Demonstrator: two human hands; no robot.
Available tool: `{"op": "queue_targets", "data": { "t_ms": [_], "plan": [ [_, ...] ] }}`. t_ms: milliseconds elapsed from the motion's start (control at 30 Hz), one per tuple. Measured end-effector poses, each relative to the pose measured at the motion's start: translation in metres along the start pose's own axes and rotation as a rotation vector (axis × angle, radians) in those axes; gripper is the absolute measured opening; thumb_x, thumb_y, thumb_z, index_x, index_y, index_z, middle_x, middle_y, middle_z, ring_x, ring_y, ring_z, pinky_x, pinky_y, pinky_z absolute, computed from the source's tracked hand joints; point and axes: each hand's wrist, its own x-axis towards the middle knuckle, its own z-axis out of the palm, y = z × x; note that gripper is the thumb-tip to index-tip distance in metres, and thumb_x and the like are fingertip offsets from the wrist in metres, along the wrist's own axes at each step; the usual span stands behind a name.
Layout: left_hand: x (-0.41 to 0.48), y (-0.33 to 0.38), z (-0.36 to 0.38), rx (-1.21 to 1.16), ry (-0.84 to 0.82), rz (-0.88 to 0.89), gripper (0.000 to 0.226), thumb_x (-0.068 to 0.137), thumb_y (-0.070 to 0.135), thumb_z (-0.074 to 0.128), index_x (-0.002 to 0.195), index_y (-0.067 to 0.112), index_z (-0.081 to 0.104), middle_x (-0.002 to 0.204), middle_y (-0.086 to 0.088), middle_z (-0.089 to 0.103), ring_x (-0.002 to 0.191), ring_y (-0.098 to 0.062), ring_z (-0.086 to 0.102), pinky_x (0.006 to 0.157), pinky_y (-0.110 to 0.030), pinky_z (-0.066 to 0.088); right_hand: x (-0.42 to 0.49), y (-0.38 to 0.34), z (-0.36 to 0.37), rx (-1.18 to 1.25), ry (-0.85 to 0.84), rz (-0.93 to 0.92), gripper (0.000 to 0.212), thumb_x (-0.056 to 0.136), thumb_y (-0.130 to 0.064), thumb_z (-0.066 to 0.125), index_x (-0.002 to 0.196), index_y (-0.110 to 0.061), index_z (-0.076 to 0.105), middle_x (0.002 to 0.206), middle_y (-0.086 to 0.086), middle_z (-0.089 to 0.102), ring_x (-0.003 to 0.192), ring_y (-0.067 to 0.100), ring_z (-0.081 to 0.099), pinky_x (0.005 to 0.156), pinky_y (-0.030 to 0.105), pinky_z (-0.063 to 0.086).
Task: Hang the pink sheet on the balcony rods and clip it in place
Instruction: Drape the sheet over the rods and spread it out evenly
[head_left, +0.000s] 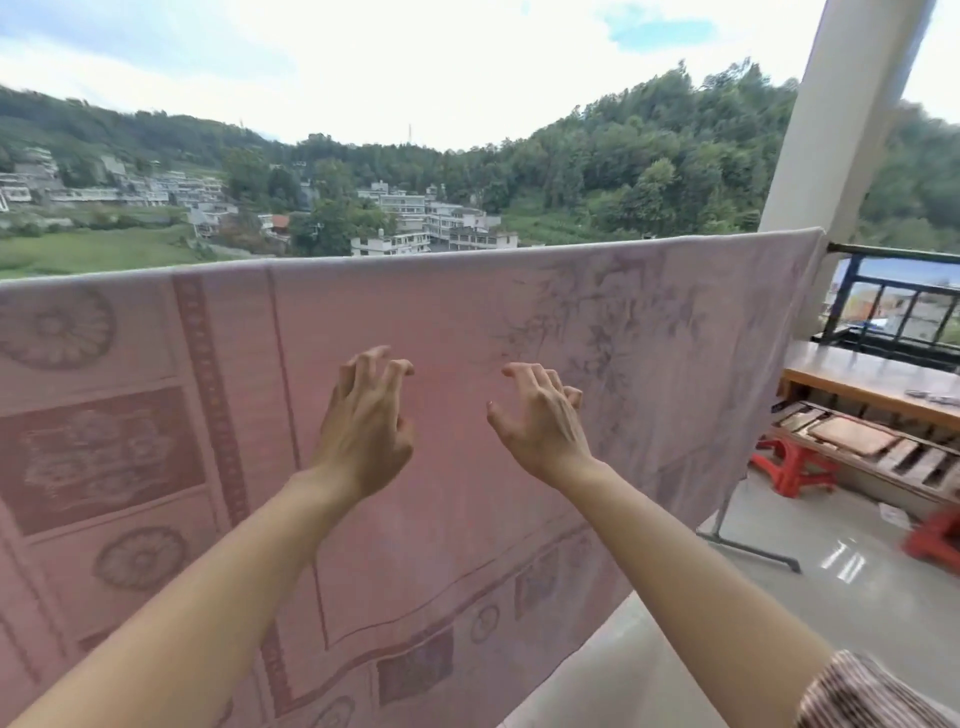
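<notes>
The pink sheet (457, 322), patterned with flowers and borders, hangs draped over a rod that runs from the left edge to the white pillar. The rod itself is hidden under the fabric's top fold. My left hand (363, 426) and my right hand (540, 415) are raised in front of the sheet's middle, side by side. Both hands have their fingers curled and spread, holding nothing. Whether the fingertips touch the cloth I cannot tell. No clip is visible anywhere.
A white pillar (841, 119) stands at the right end of the sheet. A metal stand leg (748, 545) rests on the tiled floor. Beyond are a dark railing (893, 254), a wooden bench (862, 384) and red stools (795, 462).
</notes>
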Motion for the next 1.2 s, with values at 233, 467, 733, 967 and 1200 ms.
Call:
{"op": "queue_targets", "data": {
  "t_ms": [233, 467, 733, 967, 1200],
  "plan": [
    [0.055, 0.162, 0.138, -0.073, -0.288, 0.001, 0.056, 0.085, 0.017, 0.054, 0.137, 0.014, 0.033, 0.146, -0.014, 0.020, 0.137, -0.033, 0.014, 0.113, -0.038, 0.020, -0.023, 0.200, -0.072, -0.096, -0.154, 0.219, 0.048, 0.091, -0.036, 0.050, 0.133, -0.015, 0.043, 0.135, 0.003, 0.047, 0.125, 0.023, 0.040, 0.098, 0.039, 0.027],
    [0.114, 0.303, 0.251, -0.136, -0.480, 0.009, 0.063, 0.087, 0.023, 0.052, 0.143, 0.014, 0.025, 0.148, -0.014, 0.019, 0.138, -0.032, 0.014, 0.114, -0.037, 0.019, -0.020, 0.367, -0.134, -0.164, -0.212, 0.450, 0.052, 0.091, -0.040, 0.050, 0.136, -0.016, 0.041, 0.139, 0.004, 0.043, 0.129, 0.024, 0.037, 0.101, 0.046, 0.030],
    [0.208, 0.421, 0.375, -0.176, -0.553, 0.102, 0.062, 0.087, 0.021, 0.052, 0.142, 0.016, 0.026, 0.148, -0.011, 0.021, 0.138, -0.029, 0.016, 0.110, -0.040, 0.031, 0.027, 0.533, -0.165, -0.199, -0.200, 0.568, 0.052, 0.091, -0.042, 0.050, 0.135, -0.017, 0.041, 0.138, 0.005, 0.044, 0.129, 0.025, 0.038, 0.102, 0.048, 0.031],
    [0.335, 0.517, 0.497, -0.227, -0.519, 0.176, 0.059, 0.086, 0.016, 0.050, 0.141, 0.015, 0.028, 0.143, -0.008, 0.032, 0.133, -0.027, 0.027, 0.102, -0.038, 0.037, 0.125, 0.688, -0.184, -0.175, -0.177, 0.604, 0.051, 0.091, -0.042, 0.049, 0.135, -0.017, 0.042, 0.137, 0.005, 0.044, 0.130, 0.025, 0.039, 0.104, 0.046, 0.032],
    [0.438, 0.613, 0.596, -0.255, -0.508, 0.216, 0.059, 0.086, 0.020, 0.051, 0.141, 0.018, 0.028, 0.140, -0.006, 0.035, 0.127, -0.025, 0.032, 0.098, -0.040, 0.042, 0.195, 0.837, -0.210, -0.174, -0.156, 0.678, 0.047, 0.089, -0.043, 0.048, 0.130, -0.019, 0.047, 0.133, 0.003, 0.049, 0.126, 0.024, 0.042, 0.104, 0.048, 0.035]
  ]
}}
